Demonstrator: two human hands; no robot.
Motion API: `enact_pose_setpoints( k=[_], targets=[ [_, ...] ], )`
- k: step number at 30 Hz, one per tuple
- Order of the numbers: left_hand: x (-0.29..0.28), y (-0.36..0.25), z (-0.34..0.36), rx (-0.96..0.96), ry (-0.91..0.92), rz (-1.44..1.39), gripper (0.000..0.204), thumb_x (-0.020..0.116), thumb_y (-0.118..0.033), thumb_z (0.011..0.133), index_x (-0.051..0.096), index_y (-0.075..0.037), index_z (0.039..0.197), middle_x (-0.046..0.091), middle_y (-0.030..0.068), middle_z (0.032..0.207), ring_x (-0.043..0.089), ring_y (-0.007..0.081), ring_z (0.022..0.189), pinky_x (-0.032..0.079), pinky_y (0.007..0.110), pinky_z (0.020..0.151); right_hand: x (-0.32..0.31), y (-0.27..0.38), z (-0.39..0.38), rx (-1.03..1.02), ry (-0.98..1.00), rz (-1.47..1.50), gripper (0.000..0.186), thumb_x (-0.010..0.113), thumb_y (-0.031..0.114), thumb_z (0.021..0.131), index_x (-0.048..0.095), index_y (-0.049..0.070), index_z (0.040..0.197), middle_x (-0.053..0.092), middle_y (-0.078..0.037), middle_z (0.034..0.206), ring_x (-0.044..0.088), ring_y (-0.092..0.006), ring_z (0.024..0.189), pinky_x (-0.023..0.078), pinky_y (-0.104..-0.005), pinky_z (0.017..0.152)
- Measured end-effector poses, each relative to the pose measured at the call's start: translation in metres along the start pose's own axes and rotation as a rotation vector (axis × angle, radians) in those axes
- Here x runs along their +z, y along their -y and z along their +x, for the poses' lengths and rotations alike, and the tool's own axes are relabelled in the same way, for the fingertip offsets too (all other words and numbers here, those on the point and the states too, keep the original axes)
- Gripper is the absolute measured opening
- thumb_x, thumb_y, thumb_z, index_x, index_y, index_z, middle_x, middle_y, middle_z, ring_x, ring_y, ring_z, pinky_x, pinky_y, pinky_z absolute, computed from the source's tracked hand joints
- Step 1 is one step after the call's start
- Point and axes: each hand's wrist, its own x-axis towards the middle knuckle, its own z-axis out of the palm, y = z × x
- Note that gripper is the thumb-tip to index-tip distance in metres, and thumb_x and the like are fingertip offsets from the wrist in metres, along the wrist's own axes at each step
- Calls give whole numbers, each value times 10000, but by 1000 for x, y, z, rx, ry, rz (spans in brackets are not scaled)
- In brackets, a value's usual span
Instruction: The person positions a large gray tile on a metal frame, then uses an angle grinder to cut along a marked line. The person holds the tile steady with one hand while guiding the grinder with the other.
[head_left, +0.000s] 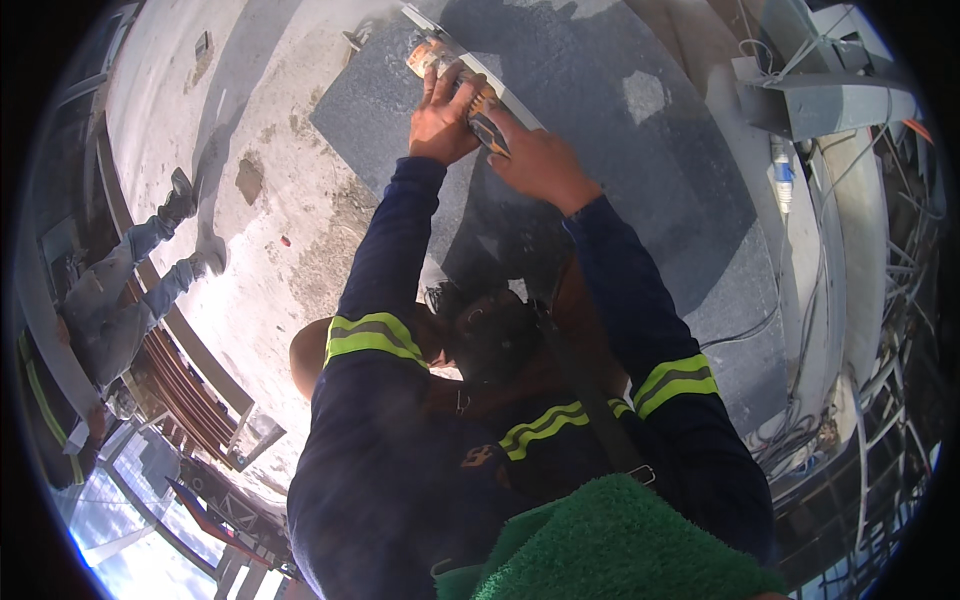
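My left hand (445,120) is closed over the front part of an orange-and-black hand-held power tool (487,130). Behind it, my right hand (543,168) grips the tool's rear end. The tool lies along a long white straight strip (515,105), near the far edge of the view. Both the strip and the tool rest on a large dark grey flat sheet (620,170). My hands cover much of the tool's body, so its exact kind is hard to make out, and its working end is not clear.
Rough, stained concrete (270,170) lies left of the sheet. Another person's legs (150,255) stand there, beside brown metal bars (185,390). At the right are a grey metal box (840,105), a blue-and-white plug connector (782,178) and loose cables (785,435).
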Motion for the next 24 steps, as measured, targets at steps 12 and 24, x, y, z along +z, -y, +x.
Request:
enact_pose_setpoints(
  k=[12,24],
  targets=[
    [-2,-20,-13,-11,21,41,738,916,-343,734,604,-342,1403,526,73,1562,475,599,1430,618,596,983,3,-7,-20,15,11,-12,796,693,342,972,331,223,1672,748,-284,1070,721,-493,1014,567,-565,910],
    [7,21,10,-60,62,-14,736,906,-295,745,598,-348,1411,493,49,1608,422,582,1477,602,592,1036,-10,8,13,27,59,2,762,669,367,982,344,235,1658,757,-254,1068,730,-467,1010,564,-561,908]
  ],
)
